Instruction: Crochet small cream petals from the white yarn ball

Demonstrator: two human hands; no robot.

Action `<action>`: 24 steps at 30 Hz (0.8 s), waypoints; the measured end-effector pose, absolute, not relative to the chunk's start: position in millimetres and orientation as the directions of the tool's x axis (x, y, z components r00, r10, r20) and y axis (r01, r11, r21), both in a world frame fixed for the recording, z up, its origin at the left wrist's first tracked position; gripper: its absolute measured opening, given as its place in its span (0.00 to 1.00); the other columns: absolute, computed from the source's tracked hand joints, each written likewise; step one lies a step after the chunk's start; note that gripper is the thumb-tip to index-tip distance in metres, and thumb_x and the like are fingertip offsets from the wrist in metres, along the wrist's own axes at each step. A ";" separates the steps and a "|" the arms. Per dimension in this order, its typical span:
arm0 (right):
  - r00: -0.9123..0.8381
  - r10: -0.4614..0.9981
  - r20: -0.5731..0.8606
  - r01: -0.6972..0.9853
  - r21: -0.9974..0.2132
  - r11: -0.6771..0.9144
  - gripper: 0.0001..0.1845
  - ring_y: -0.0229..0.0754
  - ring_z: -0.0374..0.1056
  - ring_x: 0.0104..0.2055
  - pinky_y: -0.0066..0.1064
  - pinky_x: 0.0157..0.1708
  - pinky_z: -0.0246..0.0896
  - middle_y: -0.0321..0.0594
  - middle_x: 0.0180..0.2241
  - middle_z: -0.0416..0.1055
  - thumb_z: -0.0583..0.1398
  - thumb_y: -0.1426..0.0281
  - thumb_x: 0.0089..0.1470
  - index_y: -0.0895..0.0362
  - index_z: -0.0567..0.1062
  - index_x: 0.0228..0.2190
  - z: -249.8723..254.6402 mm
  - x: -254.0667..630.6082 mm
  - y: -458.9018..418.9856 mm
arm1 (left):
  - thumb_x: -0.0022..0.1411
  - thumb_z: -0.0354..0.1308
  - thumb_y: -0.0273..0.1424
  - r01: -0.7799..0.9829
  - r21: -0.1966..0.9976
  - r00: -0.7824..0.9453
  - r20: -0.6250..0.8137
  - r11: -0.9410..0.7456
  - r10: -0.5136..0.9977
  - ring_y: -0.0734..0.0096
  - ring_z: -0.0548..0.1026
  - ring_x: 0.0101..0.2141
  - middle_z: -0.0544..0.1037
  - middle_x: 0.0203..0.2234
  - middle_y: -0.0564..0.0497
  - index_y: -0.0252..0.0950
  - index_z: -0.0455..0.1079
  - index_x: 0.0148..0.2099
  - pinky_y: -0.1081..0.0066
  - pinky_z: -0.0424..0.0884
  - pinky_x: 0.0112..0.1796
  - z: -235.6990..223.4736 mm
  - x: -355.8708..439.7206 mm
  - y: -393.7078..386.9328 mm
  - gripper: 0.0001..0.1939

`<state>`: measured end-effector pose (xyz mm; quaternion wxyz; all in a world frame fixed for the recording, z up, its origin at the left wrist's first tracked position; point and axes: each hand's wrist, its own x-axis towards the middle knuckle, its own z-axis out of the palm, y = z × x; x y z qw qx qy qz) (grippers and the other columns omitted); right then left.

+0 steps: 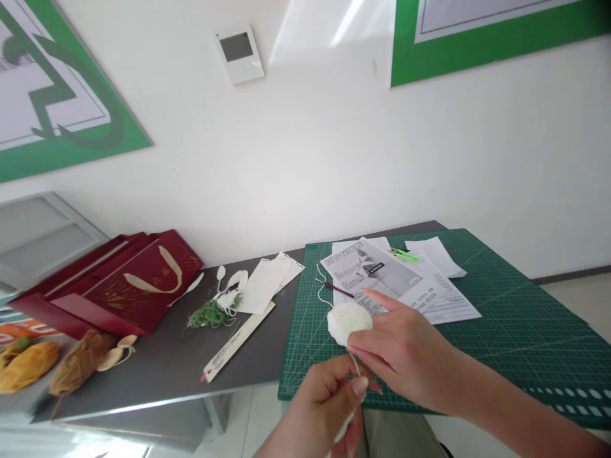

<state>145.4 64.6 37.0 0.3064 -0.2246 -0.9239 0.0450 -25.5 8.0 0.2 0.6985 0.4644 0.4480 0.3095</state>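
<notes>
Your right hand (405,353) grips a white ball of yarn (348,320) between thumb and fingers, index finger extended along its top, holding it just above the near left part of the green cutting mat (525,318). Your left hand (324,401) is pinched shut on the white strand (356,366) that runs down from the ball. A crochet hook (338,290) lies on the mat just beyond the ball, touching the printed sheets (405,280). Far left on the grey table (167,375) sit red bags (128,286), green yarn (207,313) and brown yarn (79,362).
</notes>
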 end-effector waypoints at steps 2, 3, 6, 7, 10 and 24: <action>-0.715 0.432 0.550 0.389 -0.201 0.899 0.19 0.34 0.49 0.15 0.44 0.60 0.49 0.27 0.13 0.55 0.51 0.79 0.57 0.54 0.69 0.18 36.4 143.3 64.0 | 0.47 0.61 0.56 -0.061 0.916 0.406 -0.340 0.397 0.848 0.82 0.56 0.04 0.68 0.06 0.59 0.35 0.68 0.30 0.83 0.49 0.05 -7.2 -22.7 10.2 0.27; -0.721 0.420 0.551 0.384 -0.186 0.904 0.19 0.35 0.49 0.15 0.45 0.60 0.50 0.27 0.13 0.55 0.51 0.79 0.57 0.54 0.69 0.18 36.4 142.0 64.1 | 0.45 0.62 0.56 -0.073 0.911 0.408 -0.344 0.405 0.846 0.82 0.56 0.04 0.68 0.06 0.58 0.35 0.67 0.28 0.82 0.49 0.05 -10.5 -21.7 11.2 0.27; -0.714 0.403 0.572 0.377 -0.169 0.910 0.18 0.35 0.53 0.15 0.48 0.58 0.52 0.28 0.12 0.57 0.52 0.78 0.58 0.54 0.71 0.20 37.0 139.6 67.1 | 0.43 0.63 0.56 -0.093 0.906 0.395 -0.347 0.413 0.850 0.81 0.56 0.03 0.68 0.05 0.56 0.35 0.66 0.25 0.81 0.49 0.04 -17.0 -22.3 12.1 0.27; -0.685 0.415 0.599 0.389 -0.180 0.903 0.17 0.35 0.56 0.16 0.49 0.58 0.53 0.29 0.13 0.60 0.53 0.78 0.59 0.55 0.73 0.23 37.3 140.2 68.8 | 0.44 0.63 0.56 -0.099 0.908 0.380 -0.344 0.408 0.859 0.81 0.56 0.03 0.69 0.06 0.56 0.35 0.66 0.24 0.82 0.48 0.04 -17.7 -23.9 11.8 0.27; -0.490 0.494 0.718 0.466 -0.263 0.844 0.12 0.42 0.70 0.31 0.52 0.57 0.53 0.40 0.28 0.74 0.54 0.78 0.60 0.57 0.76 0.40 36.3 147.7 70.5 | 0.51 0.60 0.54 -0.110 0.924 0.301 -0.319 0.365 0.899 0.83 0.57 0.05 0.71 0.08 0.56 0.35 0.67 0.27 0.84 0.48 0.06 -16.2 -31.1 10.0 0.25; -0.237 0.961 0.141 -0.474 -0.880 0.012 0.14 0.31 0.63 0.19 0.23 0.16 0.62 0.38 0.34 0.67 0.67 0.58 0.49 0.56 0.80 0.33 -37.5 103.2 20.1 | 0.57 0.56 0.52 0.085 0.995 -0.082 -0.051 0.058 0.995 0.80 0.63 0.12 0.70 0.13 0.56 0.35 0.66 0.25 0.80 0.57 0.15 -19.5 -3.3 -3.0 0.24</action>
